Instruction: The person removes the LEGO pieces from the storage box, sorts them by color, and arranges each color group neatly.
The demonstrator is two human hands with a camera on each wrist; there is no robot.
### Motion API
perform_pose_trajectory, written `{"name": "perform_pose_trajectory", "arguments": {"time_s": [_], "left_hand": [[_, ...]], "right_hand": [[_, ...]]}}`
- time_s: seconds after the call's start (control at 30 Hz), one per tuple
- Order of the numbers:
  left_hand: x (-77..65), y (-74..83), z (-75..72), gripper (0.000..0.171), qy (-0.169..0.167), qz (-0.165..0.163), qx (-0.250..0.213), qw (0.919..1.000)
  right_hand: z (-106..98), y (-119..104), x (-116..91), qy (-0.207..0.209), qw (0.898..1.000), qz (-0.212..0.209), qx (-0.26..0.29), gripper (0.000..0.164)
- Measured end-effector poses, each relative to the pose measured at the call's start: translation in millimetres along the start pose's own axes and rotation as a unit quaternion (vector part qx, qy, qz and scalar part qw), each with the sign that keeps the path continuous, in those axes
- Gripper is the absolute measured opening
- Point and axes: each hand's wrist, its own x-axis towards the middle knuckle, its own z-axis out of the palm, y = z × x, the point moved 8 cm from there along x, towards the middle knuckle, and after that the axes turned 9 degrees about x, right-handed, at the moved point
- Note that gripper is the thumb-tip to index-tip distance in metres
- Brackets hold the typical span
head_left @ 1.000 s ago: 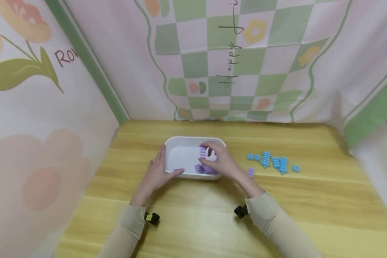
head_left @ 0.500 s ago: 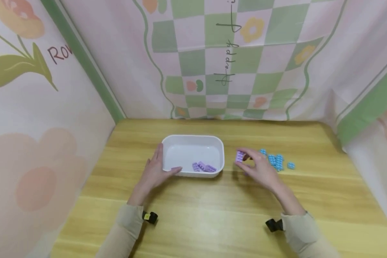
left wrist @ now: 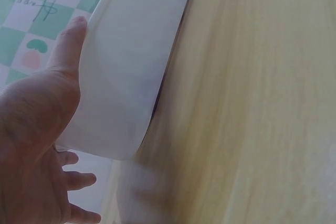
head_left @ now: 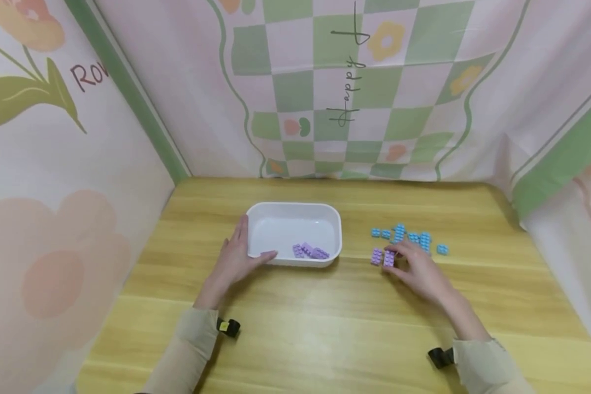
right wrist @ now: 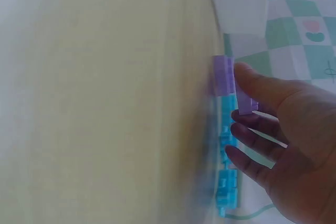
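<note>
My left hand (head_left: pixel 233 260) rests against the left end of a white plastic box (head_left: pixel 295 206), its thumb along the near rim. In the left wrist view, the fingers (left wrist: pixel 81 180) extend straight and spread past the box's end wall. Several purple building bricks (head_left: pixel 320 253) lie at the near right inside the box. To the box's right, my right hand (head_left: pixel 421 271) pinches a purple building brick (head_left: pixel 389 258) between thumb and fingers, low by the tabletop. Just left of it sits another purple brick (head_left: pixel 376 256). The right wrist view shows the held brick (right wrist: pixel 244 99) tilted slightly.
Several blue bricks (head_left: pixel 399 232) lie behind the right hand, some bunched together, with a single blue brick (head_left: pixel 442 249) farther right. The wooden table (head_left: pixel 295 317) meets a checkered curtain (head_left: pixel 345 109) at the back.
My right hand has carried the purple brick out from over the box, rightward and down beside the other purple brick. My left hand has stayed at the box's left end.
</note>
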Motion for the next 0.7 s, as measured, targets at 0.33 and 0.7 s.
{"name": "perform_pose_trajectory", "arguments": {"time_s": [0.33,0.7], "left_hand": [[1.1,-0.2,-2.5,0.137,0.002,0.002,0.001,1.0],[1.3,-3.3,-2.2,0.136,0.007,0.006,0.004,1.0]], "right_hand": [[8.8,11.3,-1.2,0.014,1.0,0.01,0.004,0.046],[13.0,9.4,-2.2,0.028,0.999,-0.015,-0.005,0.042]]}}
